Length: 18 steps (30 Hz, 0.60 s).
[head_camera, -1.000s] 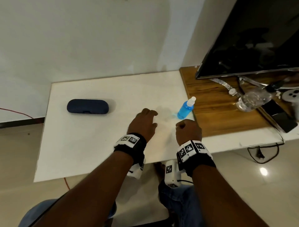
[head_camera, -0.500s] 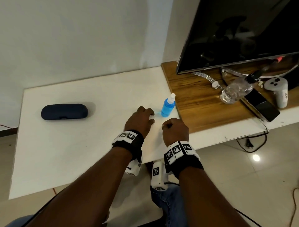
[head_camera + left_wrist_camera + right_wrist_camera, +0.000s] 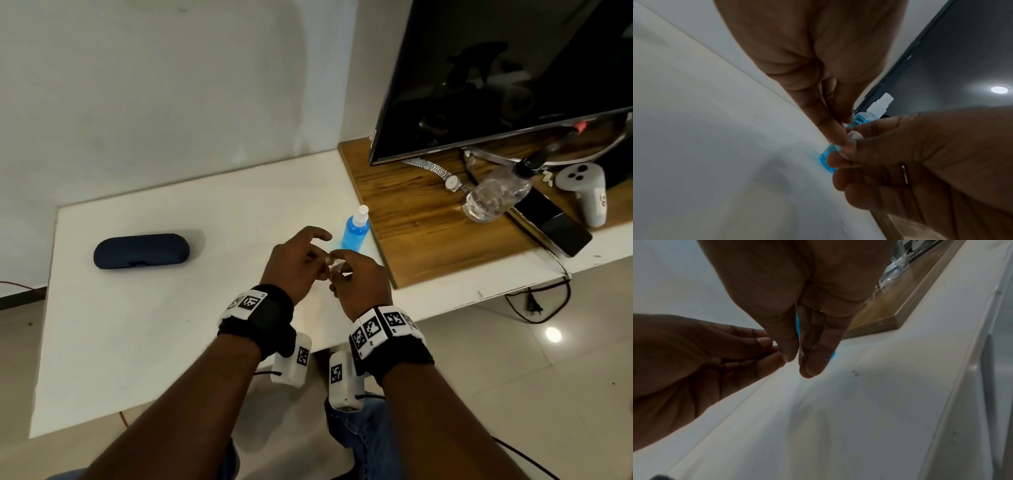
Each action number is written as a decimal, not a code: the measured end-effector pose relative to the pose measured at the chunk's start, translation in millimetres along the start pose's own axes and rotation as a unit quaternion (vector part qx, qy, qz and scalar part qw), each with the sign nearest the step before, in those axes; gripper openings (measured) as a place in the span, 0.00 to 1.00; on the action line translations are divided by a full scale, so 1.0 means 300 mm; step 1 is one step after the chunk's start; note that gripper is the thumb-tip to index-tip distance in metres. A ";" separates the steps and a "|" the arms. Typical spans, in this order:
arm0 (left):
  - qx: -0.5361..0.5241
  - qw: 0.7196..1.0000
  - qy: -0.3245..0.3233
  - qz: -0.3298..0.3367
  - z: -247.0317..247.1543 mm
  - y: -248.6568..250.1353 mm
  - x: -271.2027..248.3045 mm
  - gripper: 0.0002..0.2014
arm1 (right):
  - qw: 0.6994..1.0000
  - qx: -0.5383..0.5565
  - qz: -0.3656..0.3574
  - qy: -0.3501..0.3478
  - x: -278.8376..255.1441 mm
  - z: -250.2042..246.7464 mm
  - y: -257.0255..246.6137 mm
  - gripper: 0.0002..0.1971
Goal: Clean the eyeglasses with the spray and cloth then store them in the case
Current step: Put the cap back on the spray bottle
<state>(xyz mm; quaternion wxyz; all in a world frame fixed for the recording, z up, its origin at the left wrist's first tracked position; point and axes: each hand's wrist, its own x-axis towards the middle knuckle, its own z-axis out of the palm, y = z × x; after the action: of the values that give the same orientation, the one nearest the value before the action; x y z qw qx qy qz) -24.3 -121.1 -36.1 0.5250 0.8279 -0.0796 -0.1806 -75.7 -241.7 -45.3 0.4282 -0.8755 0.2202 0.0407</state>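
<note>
My left hand (image 3: 318,260) and right hand (image 3: 340,274) meet fingertip to fingertip just above the white table (image 3: 144,329). Between them is a small clear piece (image 3: 854,136), too small to tell what it is. My right thumb and fingers pinch it (image 3: 800,353), and my left thumb and finger close on it from the other side. The blue spray bottle (image 3: 356,229) with a white nozzle stands upright just behind my hands. A dark blue eyeglass case (image 3: 141,250) lies closed at the left. No eyeglasses or cloth show in any view.
A wooden board (image 3: 424,233) lies to the right of the bottle, under a black screen (image 3: 513,75). On it are a wristwatch (image 3: 445,178), a clear plastic bottle (image 3: 493,198), a phone (image 3: 561,226) and a white controller (image 3: 585,192). A wall stands behind the table.
Both hands lay apart on the table, the right as a fist. They have lifted and come together at the fingertips on the small clear piece. The head view has swung slightly left.
</note>
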 end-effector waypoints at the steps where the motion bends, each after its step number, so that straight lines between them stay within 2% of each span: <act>1: -0.001 1.000 0.002 0.005 0.005 0.009 0.001 0.15 | 1.000 0.007 0.009 0.011 0.004 -0.006 0.011 0.12; 3: 0.039 0.999 0.029 0.025 0.022 0.021 0.012 0.20 | 0.998 0.027 0.034 0.046 0.016 -0.030 0.032 0.10; 5: 0.074 0.995 0.052 0.046 0.050 0.027 0.033 0.28 | 0.993 0.061 0.059 0.086 0.032 -0.061 0.050 0.10; 8: 0.073 0.995 0.044 0.053 0.099 0.037 0.076 0.39 | 0.985 0.074 0.051 0.147 0.054 -0.110 0.064 0.10; 10: 0.079 0.995 0.033 0.053 0.133 0.046 0.102 0.38 | 0.979 0.090 0.043 0.177 0.065 -0.139 0.064 0.09; 12: 0.103 0.993 0.029 0.058 0.163 0.053 0.125 0.32 | 0.971 0.133 0.039 0.194 0.070 -0.168 0.053 0.09; 15: 0.108 0.992 0.033 0.061 0.186 0.061 0.153 0.24 | 0.967 0.167 0.029 0.188 0.079 -0.208 0.038 0.15; 18: 0.107 0.992 0.018 0.068 0.179 0.065 0.158 0.23 | 0.966 0.182 -0.006 0.186 0.082 -0.243 0.032 0.13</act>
<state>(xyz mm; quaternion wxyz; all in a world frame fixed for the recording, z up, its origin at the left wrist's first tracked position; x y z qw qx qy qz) -0.1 -189.9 -49.5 0.4459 0.8751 -0.1450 -0.1198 -66.2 -311.4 -12.8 0.5324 -0.7761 0.2945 -0.1658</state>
